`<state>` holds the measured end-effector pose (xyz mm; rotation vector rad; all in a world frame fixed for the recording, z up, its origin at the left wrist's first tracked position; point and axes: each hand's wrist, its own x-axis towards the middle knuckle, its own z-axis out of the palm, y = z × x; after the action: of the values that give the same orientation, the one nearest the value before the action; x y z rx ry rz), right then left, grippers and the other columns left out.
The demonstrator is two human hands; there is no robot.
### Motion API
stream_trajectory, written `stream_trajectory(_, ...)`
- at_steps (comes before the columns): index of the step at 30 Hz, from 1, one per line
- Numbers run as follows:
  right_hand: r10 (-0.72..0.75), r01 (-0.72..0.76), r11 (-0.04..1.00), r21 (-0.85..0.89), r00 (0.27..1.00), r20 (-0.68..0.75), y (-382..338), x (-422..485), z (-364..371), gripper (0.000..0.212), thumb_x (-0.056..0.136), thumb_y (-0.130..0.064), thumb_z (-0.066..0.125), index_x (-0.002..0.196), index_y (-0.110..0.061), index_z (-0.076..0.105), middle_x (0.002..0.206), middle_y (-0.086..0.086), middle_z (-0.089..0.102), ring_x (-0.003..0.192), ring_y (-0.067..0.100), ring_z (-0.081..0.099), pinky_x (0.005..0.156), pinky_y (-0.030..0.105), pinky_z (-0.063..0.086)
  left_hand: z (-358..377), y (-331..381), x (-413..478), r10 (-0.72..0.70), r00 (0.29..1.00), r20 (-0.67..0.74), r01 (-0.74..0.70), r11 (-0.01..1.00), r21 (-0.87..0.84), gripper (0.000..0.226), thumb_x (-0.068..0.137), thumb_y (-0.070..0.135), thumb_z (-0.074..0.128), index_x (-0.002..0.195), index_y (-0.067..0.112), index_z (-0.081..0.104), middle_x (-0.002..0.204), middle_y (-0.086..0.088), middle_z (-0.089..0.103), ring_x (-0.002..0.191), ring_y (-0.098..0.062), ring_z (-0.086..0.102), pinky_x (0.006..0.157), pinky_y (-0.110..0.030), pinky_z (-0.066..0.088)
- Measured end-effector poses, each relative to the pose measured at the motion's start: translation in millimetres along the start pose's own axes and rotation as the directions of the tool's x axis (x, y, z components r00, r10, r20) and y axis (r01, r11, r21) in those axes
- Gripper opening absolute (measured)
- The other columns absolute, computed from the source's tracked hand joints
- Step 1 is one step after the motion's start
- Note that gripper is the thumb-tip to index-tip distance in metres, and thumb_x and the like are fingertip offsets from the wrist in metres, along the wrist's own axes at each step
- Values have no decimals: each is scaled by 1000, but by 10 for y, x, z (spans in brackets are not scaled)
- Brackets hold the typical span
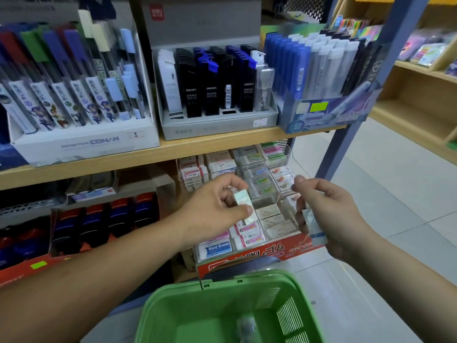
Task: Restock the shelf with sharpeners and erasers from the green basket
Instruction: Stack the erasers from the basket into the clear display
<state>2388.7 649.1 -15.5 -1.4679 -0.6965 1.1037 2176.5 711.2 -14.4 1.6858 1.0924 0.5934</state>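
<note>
My left hand point(212, 206) pinches a small white eraser point(243, 201) between thumb and fingers, just over the clear eraser display tray point(249, 243) on the lower shelf. My right hand point(326, 214) grips a few wrapped erasers point(314, 229) at the tray's right edge. The tray holds several rows of wrapped erasers in compartments. Below my arms sits the green basket point(173, 305), with a small blurred pale item point(246, 326) lying at its bottom.
The upper wooden shelf point(99, 162) carries boxes of pencil leads and pens. Red and blue sharpeners point(103, 219) stand in a box left of the eraser tray. A grey shelf post point(351, 134) rises on the right, with tiled floor point(383, 194) and another wooden rack beyond.
</note>
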Motion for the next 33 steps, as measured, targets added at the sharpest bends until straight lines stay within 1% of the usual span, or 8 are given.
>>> stream_trajectory(5, 120, -119, 989, 83, 993, -4, 4, 13, -206, 5, 100, -8, 60, 102, -8, 65, 62, 2, 68, 46, 19, 66, 40, 24, 47, 188, -73, 155, 24, 994, -109, -18, 998, 52, 21, 85, 2, 77, 97, 13, 63, 88, -17, 70, 65, -17, 61, 65, -36, 55)
stream_trajectory(8, 194, -199, 974, 108, 980, 52, 23, 9, -283, 24, 91, 6, 50, 103, -8, 65, 73, 8, 67, 44, 16, 63, 38, 24, 44, 386, -71, 267, 57, 991, -122, -49, 997, 66, 18, 83, 1, 81, 92, 6, 67, 80, -9, 67, 60, -6, 59, 56, -21, 53)
stream_trajectory(13, 196, -222, 964, 148, 966, 168, 69, 6, -314, 37, 92, 14, 51, 117, -11, 63, 83, 13, 72, 69, 30, 70, 56, 36, 58, 613, -149, 456, 42, 987, -157, -9, 978, 208, 23, 81, 25, 88, 91, 34, 69, 79, 8, 70, 66, -6, 66, 59, -27, 57)
stream_trajectory(17, 115, -174, 956, 238, 963, 243, 100, -13, -303, 32, 102, 5, 55, 128, -14, 59, 106, 17, 78, 92, 36, 75, 83, 54, 61, 660, -193, 460, 170, 984, -55, -100, 778, 621, 11, 87, 41, 77, 83, 31, 75, 83, 15, 67, 85, -8, 61, 74, -33, 54)
stream_trajectory(20, 87, -171, 938, 302, 958, 272, 80, -18, -308, 32, 104, 1, 52, 131, -15, 57, 115, 18, 76, 102, 38, 75, 84, 52, 63, 666, -198, 439, 271, 962, 20, -201, 657, 727, 14, 95, 38, 66, 98, 29, 77, 99, 13, 60, 99, -13, 54, 79, -33, 50)
stream_trajectory(25, 58, -184, 884, 429, 955, 291, 80, 35, -243, 36, 104, 6, 47, 135, -12, 53, 116, 21, 62, 98, 36, 66, 84, 47, 61, 760, 15, 214, 156, 988, 13, -157, 980, 121, 11, 92, 36, 76, 101, 31, 71, 83, 10, 68, 73, -3, 60, 68, -27, 53)
stream_trajectory(29, 57, -164, 903, 398, 962, 267, 85, 13, -130, 29, 105, 0, 50, 130, -13, 55, 102, 16, 62, 79, 25, 67, 71, 38, 59, 834, 64, 103, 75, 997, 22, -74, 996, -47, 36, 79, 19, 90, 105, 26, 66, 79, -9, 66, 65, -8, 59, 63, -24, 53)
stream_trajectory(33, 69, -161, 903, 399, 970, 235, 92, 39, -117, 23, 104, -3, 53, 124, -12, 56, 109, 21, 64, 92, 33, 62, 75, 42, 54, 709, 84, 132, -26, 999, 22, 30, 986, -166, 7, 94, 7, 73, 100, 9, 74, 81, -15, 75, 71, -20, 70, 69, -34, 61)
